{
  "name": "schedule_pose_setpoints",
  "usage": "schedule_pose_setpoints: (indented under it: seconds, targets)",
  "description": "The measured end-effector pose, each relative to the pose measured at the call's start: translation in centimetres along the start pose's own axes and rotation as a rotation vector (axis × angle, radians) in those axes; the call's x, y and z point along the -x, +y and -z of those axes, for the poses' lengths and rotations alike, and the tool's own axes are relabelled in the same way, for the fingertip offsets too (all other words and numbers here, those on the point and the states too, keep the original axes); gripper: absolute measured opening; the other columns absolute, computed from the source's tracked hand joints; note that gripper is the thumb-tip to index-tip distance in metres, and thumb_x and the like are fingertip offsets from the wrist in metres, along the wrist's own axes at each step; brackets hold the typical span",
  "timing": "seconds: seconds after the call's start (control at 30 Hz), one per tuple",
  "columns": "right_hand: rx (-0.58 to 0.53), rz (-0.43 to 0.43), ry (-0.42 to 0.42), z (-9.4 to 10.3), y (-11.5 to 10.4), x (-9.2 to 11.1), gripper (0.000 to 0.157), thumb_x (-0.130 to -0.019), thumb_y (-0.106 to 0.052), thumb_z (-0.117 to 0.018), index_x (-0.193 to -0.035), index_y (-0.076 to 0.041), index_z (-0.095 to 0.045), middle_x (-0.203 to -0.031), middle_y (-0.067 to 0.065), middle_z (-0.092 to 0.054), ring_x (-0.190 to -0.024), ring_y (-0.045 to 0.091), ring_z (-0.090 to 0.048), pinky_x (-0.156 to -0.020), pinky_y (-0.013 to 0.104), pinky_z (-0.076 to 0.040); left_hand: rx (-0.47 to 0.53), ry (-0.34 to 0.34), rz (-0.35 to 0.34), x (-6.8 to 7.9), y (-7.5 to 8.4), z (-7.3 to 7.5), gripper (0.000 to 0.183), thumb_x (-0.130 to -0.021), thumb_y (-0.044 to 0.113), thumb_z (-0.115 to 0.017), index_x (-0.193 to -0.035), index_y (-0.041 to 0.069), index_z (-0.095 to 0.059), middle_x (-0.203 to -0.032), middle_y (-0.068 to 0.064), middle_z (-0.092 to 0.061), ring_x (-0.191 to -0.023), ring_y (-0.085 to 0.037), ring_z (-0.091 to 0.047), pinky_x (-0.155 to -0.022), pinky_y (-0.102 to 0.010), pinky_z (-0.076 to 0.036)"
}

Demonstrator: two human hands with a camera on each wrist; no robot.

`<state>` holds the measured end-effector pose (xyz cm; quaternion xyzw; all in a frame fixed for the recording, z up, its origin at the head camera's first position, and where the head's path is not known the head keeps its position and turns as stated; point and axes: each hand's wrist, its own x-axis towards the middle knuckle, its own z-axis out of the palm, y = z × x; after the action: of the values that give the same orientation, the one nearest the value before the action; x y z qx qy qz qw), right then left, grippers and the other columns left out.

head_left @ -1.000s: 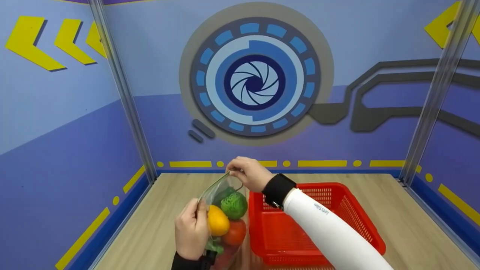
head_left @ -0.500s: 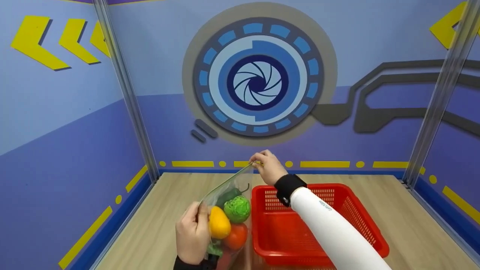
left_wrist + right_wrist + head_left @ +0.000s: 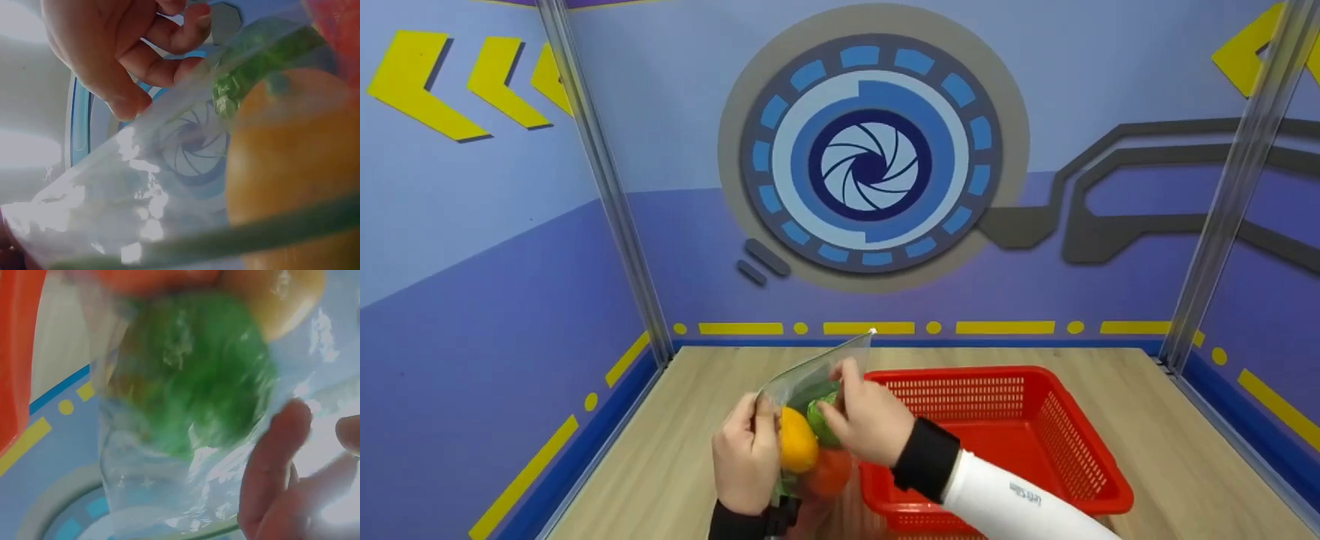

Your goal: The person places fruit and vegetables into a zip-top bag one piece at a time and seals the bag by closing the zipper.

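A clear zip bag (image 3: 810,375) stands upright with its green-edged mouth slanting up to a small white slider (image 3: 873,331). At its left top corner, my left hand (image 3: 745,457) pinches the edge between thumb and fingers. My right hand (image 3: 877,421) is beside the bag's right part, thumb and index finger apart, overlapping the green cabbage (image 3: 820,421). Through the plastic show a yellow mango-like fruit (image 3: 797,441) and a red tomato (image 3: 831,474). In the left wrist view the green strip (image 3: 242,236) crosses before the yellow fruit. The right wrist view shows the cabbage (image 3: 197,377) inside.
A red plastic basket (image 3: 1080,435) with perforated walls stands on the wooden table (image 3: 682,420), right of the bag and partly behind my right forearm. Patterned blue walls (image 3: 682,262) and metal posts (image 3: 619,202) enclose the table.
My right hand pinched the bag's mouth and slid along it to the upper right corner. It has since let go and dropped lower, in front of the cabbage. My left hand keeps its hold.
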<state>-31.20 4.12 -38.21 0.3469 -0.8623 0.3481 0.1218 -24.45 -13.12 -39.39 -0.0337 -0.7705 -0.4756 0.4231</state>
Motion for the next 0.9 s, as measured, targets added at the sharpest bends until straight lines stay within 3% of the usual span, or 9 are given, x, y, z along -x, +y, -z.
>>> schedule_pose_setpoints:
  seconds: [0.13,0.23,0.37,0.47,0.53,0.6,0.7,0.8,0.9]
  targets:
    - [0.027,-0.02,-0.17,-0.3,-1.3,1.5,0.047,-0.097,-0.037,-0.07,-0.129,-0.008,-0.052,-0.098,0.002,-0.068,-0.073,0.006,-0.061,-0.068,0.022,-0.055,0.026,-0.016,0.032,-0.3,0.0,-0.2,0.027,-0.105,0.007,-0.056,-0.078,0.007,-0.06,-0.063,0.002,-0.051,-0.051,-0.003,-0.045,-0.053,-0.022,-0.042]
    - [0.03,-0.031,-0.277,-0.9,-1.7,2.0,0.067,-0.09,-0.05,-0.076,-0.137,-0.008,-0.052,-0.124,0.006,-0.06,-0.094,0.008,-0.063,-0.084,0.024,-0.057,0.031,-0.043,0.058,-0.3,0.4,-0.3,0.027,-0.104,0.006,-0.056,-0.078,0.006,-0.062,-0.063,0.0,-0.056,-0.051,-0.004,-0.051,-0.052,-0.023,-0.047]
    - [0.044,0.006,-0.268,-2.0,-1.4,2.1,0.082,-0.087,-0.049,-0.079,-0.145,-0.005,-0.043,-0.139,0.012,-0.051,-0.096,0.011,-0.065,-0.089,0.024,-0.058,-0.074,-0.098,0.057,-0.1,1.3,-0.3,0.023,-0.101,0.006,-0.06,-0.079,0.007,-0.067,-0.069,0.0,-0.06,-0.058,-0.005,-0.052,-0.055,-0.021,-0.045]
    - [-0.021,-0.009,-0.235,-3.1,-0.9,1.6,0.076,-0.09,-0.043,-0.077,-0.146,-0.006,-0.041,-0.141,0.014,-0.052,-0.1,0.013,-0.065,-0.092,0.028,-0.058,-0.195,-0.134,-0.001,0.2,1.8,-0.4,0.018,-0.098,0.006,-0.064,-0.081,0.009,-0.07,-0.074,0.001,-0.063,-0.063,-0.007,-0.049,-0.058,-0.022,-0.042]
    - [-0.083,-0.033,-0.213,-3.7,-0.5,0.9,0.071,-0.093,-0.04,-0.075,-0.147,-0.008,-0.042,-0.142,0.013,-0.056,-0.108,0.014,-0.066,-0.095,0.033,-0.058,-0.243,-0.136,-0.08,0.5,1.8,-0.8,0.015,-0.094,0.005,-0.067,-0.08,0.008,-0.071,-0.076,0.0,-0.065,-0.064,-0.01,-0.051,-0.059,-0.024,-0.044]
    - [-0.135,-0.057,-0.176,-4.4,0.1,0.2,0.063,-0.093,-0.034,-0.074,-0.146,-0.011,-0.048,-0.139,0.01,-0.062,-0.114,0.017,-0.066,-0.099,0.037,-0.057,-0.267,-0.137,-0.146,0.9,1.6,-1.2,0.012,-0.09,0.001,-0.069,-0.08,0.007,-0.071,-0.078,-0.001,-0.069,-0.067,-0.012,-0.053,-0.061,-0.025,-0.045]
    - [-0.115,-0.031,-0.115,-5.1,1.0,-0.5,0.051,-0.093,-0.023,-0.075,-0.14,-0.013,-0.06,-0.13,0.008,-0.071,-0.113,0.02,-0.069,-0.096,0.038,-0.058,-0.284,-0.156,-0.217,1.7,0.9,-1.6,0.007,-0.086,0.001,-0.074,-0.081,0.006,-0.073,-0.083,-0.001,-0.073,-0.072,-0.014,-0.058,-0.064,-0.028,-0.049]
    - [-0.112,-0.041,-0.105,-5.4,1.8,-0.9,0.041,-0.09,-0.012,-0.075,-0.13,-0.012,-0.069,-0.119,0.008,-0.076,-0.105,0.021,-0.072,-0.09,0.036,-0.059,-0.263,-0.192,-0.216,2.2,-0.1,-1.4,0.004,-0.084,0.005,-0.079,-0.087,0.006,-0.077,-0.091,-0.002,-0.077,-0.082,-0.018,-0.065,-0.073,-0.033,-0.055]
    - [-0.164,-0.063,-0.137,-5.5,2.7,-1.7,0.035,-0.09,-0.001,-0.07,-0.124,-0.005,-0.072,-0.113,0.014,-0.077,-0.1,0.023,-0.071,-0.088,0.038,-0.059,-0.207,-0.174,-0.173,2.3,-1.5,-0.8,0.013,-0.085,0.008,-0.081,-0.098,0.008,-0.079,-0.101,-0.003,-0.077,-0.095,-0.022,-0.069,-0.082,-0.041,-0.058]
